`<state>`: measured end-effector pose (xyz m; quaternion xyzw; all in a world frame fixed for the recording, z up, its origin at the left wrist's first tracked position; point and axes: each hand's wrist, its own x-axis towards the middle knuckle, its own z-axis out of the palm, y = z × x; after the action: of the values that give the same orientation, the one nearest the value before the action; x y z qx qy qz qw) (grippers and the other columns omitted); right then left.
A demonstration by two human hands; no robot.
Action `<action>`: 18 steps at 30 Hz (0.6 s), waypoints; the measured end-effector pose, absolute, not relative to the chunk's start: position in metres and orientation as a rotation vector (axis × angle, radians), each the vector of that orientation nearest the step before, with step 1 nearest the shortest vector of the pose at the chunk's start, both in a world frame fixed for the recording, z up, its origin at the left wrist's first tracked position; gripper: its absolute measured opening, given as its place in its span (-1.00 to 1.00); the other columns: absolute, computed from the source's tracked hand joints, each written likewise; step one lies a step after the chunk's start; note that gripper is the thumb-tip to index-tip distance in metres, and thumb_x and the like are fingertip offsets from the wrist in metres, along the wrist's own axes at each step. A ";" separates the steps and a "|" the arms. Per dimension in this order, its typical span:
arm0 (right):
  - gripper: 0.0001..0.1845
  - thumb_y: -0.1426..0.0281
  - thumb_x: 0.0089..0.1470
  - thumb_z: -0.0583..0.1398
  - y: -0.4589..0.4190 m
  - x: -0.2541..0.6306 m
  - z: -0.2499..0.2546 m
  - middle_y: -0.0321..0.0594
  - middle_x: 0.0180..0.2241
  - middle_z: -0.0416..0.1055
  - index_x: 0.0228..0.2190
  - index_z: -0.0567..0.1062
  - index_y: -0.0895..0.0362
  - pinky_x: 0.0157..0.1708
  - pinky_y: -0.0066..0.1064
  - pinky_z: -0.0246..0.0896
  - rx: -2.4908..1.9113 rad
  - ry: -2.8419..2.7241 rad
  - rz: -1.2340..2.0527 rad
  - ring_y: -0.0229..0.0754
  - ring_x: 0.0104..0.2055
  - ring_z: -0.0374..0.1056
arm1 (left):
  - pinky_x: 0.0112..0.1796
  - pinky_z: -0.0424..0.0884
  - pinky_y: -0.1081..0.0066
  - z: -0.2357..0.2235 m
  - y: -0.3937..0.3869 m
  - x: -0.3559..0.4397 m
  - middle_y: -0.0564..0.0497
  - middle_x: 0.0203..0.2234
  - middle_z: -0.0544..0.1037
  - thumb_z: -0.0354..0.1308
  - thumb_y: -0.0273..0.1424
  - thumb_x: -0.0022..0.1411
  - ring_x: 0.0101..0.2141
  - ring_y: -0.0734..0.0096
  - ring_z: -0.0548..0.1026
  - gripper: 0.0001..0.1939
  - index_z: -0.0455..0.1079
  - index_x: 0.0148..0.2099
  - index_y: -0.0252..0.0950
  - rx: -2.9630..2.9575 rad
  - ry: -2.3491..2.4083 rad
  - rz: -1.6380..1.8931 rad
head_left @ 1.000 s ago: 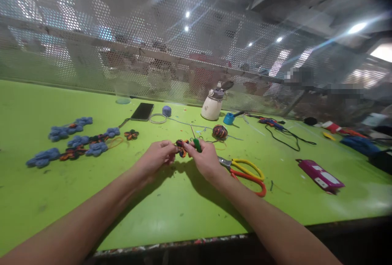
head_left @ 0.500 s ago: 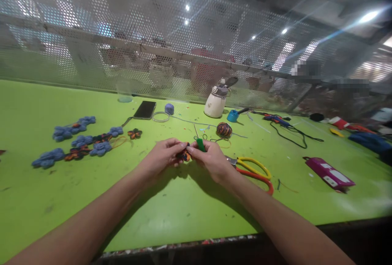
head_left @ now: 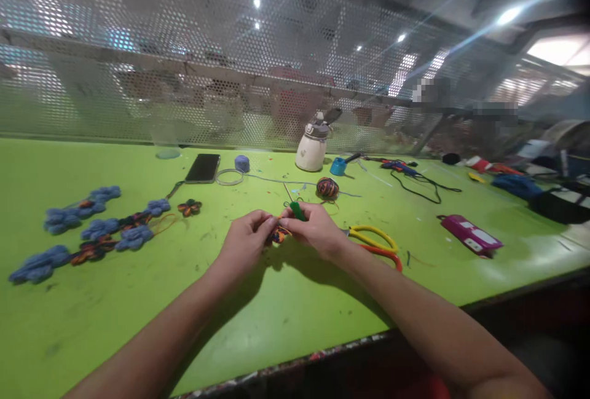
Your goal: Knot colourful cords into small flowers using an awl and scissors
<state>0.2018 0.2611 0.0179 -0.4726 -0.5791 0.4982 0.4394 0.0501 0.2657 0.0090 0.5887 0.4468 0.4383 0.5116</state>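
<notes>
Between the fingertips of both hands is a small orange and dark crocheted flower (head_left: 278,236), partly covered by my fingers. My left hand (head_left: 246,239) pinches its left side. My right hand (head_left: 318,230) pinches the upper right of the piece and also holds a crochet hook with a green handle (head_left: 297,210), its thin metal shaft pointing up and away. Just beyond lies a ball of dark and orange yarn (head_left: 327,188). Scissors with yellow and red handles (head_left: 374,238) lie beside my right wrist, the blades mostly hidden.
Blue and orange-dark crocheted flowers (head_left: 133,237) lie at left, near a single flower (head_left: 189,208). Behind are a phone (head_left: 203,168), blue yarn (head_left: 242,163), a cream bottle (head_left: 311,152) and a blue pot (head_left: 338,166). At right are a glue gun (head_left: 400,168) and a magenta case (head_left: 471,235).
The camera view has turned a little to the right, so table items appear further left. Both hands stay together on the flower, with fingers slightly shifted and the hook still in the right hand.
</notes>
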 end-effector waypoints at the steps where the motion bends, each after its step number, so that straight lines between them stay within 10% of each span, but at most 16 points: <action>1: -0.78 0.30 -0.14 0.27 0.261 0.202 0.018 -0.43 -0.67 0.16 -0.47 0.39 0.18 -0.65 -0.50 -0.20 -1.179 -1.454 1.222 -0.41 -0.66 -0.03 | -0.55 0.20 0.45 0.008 0.264 0.050 0.06 -0.62 0.39 0.10 -0.34 0.12 -0.59 0.50 0.29 -0.84 0.37 -0.43 -0.32 1.469 1.105 1.067; 18: -0.93 0.48 -0.07 0.14 0.262 0.193 -0.002 -0.29 -0.56 0.35 -0.49 0.44 0.20 -0.45 -0.46 0.10 -1.247 -1.940 0.401 -0.28 -0.49 0.22 | -0.39 0.29 0.31 0.000 0.275 0.042 -0.09 -0.48 0.59 0.07 -0.40 0.05 -0.45 0.22 0.47 -0.81 0.50 -0.34 -0.31 1.977 1.235 0.889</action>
<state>0.1932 0.2620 -0.0021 -0.4907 -0.7632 0.1576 0.3898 0.0415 0.2753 -0.0001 0.7513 0.4695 0.3377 0.3179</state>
